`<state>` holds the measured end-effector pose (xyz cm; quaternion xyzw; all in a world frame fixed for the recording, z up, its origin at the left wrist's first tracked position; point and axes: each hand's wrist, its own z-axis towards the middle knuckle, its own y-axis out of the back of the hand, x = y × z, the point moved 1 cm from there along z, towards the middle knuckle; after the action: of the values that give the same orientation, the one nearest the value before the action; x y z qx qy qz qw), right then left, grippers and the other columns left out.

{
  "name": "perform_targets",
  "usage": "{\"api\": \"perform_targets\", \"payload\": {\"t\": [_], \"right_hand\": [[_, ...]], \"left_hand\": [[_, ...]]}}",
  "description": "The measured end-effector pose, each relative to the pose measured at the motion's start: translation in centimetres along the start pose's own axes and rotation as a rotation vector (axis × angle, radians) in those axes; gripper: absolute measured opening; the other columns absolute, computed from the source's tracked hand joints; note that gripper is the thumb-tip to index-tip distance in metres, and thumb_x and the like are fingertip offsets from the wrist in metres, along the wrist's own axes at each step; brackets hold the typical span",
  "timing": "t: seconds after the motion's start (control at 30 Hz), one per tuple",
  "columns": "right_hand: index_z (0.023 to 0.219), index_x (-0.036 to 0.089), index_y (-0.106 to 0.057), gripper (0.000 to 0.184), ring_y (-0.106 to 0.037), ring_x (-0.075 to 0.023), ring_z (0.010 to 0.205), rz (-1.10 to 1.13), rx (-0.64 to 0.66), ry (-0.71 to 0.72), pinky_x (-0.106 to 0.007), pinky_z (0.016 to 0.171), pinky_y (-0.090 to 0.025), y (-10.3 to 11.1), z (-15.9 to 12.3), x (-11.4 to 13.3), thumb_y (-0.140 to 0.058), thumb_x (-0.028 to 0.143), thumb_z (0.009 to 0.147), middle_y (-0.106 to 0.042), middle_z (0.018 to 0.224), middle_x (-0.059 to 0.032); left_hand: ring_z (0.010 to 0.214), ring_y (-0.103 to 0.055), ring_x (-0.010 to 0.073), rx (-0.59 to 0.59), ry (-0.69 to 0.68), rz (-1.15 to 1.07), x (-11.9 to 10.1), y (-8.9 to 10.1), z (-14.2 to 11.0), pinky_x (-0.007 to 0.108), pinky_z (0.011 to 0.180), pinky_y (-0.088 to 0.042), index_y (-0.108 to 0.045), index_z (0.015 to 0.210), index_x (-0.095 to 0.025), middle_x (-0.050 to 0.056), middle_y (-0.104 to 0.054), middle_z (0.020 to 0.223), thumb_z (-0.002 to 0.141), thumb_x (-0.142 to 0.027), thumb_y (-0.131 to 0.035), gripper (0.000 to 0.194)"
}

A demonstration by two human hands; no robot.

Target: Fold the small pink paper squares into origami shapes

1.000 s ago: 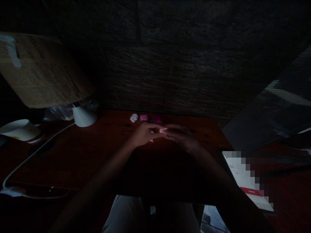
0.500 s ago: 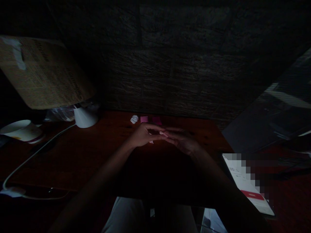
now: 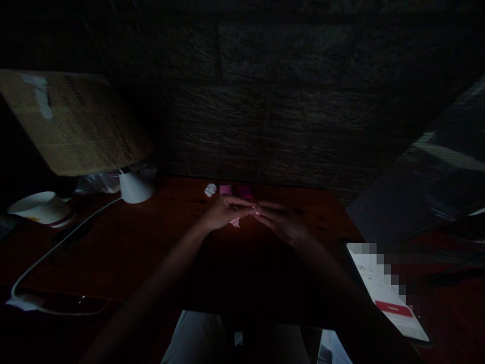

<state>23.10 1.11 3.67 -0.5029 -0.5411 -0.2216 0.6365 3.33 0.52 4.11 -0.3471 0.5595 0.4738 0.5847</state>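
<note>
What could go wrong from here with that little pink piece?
The tiny pink piece is held where the left grip and right grip meet, so it might slip out. In this dim light, it could be hard to find on the table. The pink scrap below the left grip might get brushed aside.

The screen [image 3: 373, 285] shows "00"; the lampshade [image 3: 81, 134] bears lettering too blurred to read.

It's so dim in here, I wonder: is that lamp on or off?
The lamp looks off: its printed shade shows no glow, and the tabletop around its base is dark.
</note>
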Motion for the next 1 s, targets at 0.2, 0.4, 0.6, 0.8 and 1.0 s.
{"api": "perform_targets", "payload": {"t": [0.2,0.4,0.6,0.8,1.0], "right_hand": [[0.084,0.026,-0.084,0.035,-0.072,-0.0223,0.108,0.007,-0.03,0.068,-0.042,0.109,-0.05,-0.2,0.2,-0.6,-0.094,0.049,0.061,-0.082,0.102,-0.0035],[0.092,0.027,-0.085,0.04,-0.072,-0.0231,0.105,-0.08,-0.023,0.003,-0.04,0.101,-0.052,-0.6,-0.2,-0.5,-0.095,0.046,0.059,-0.081,0.106,-0.0058],[0.09,0.024,-0.085,0.036,-0.074,-0.0206,0.094,-0.1,-0.045,-0.003,-0.038,0.094,-0.056,-0.1,0.1,-0.6,-0.093,0.045,0.062,-0.082,0.1,-0.0059],[0.09,0.025,-0.084,0.035,-0.074,-0.0214,0.096,-0.069,-0.114,0.056,-0.042,0.098,-0.054,0.1,0.3,-0.6,-0.094,0.042,0.061,-0.082,0.098,-0.005],[0.088,0.026,-0.083,0.035,-0.072,-0.0216,0.101,-0.034,-0.116,0.045,-0.039,0.1,-0.052,-0.1,0.4,-0.6,-0.095,0.043,0.059,-0.081,0.099,-0.0039]], "left_hand": [[0.061,-0.065,0.0138,-0.098,-0.205,0.134,0.5,-1.2,0.5,0.024,0.053,-0.052,-0.082,0.102,-0.016,0.009,-0.08,0.088,0.083,-0.042,-0.078,0.033],[0.061,-0.057,0.0109,-0.047,-0.32,0.341,0.9,-1.5,0.3,0.021,0.057,-0.047,-0.08,0.105,-0.015,-0.001,-0.066,0.068,0.088,-0.034,-0.074,0.026],[0.066,-0.058,0.0108,-0.046,-0.32,0.326,1.4,-1.3,0.3,0.022,0.06,-0.049,-0.068,0.13,-0.016,-0.001,-0.065,0.079,0.083,-0.034,-0.081,0.052],[0.065,-0.058,0.0112,-0.102,-0.388,0.354,0.9,-1.6,0.3,0.023,0.06,-0.051,-0.075,0.118,-0.017,0.0,-0.065,0.076,0.088,-0.036,-0.075,0.035],[0.071,-0.061,0.0127,-0.173,-0.56,0.559,0.0,-1.5,0.0,0.023,0.061,-0.05,-0.077,0.109,-0.015,0.006,-0.069,0.089,0.086,-0.029,-0.079,0.027]]}}
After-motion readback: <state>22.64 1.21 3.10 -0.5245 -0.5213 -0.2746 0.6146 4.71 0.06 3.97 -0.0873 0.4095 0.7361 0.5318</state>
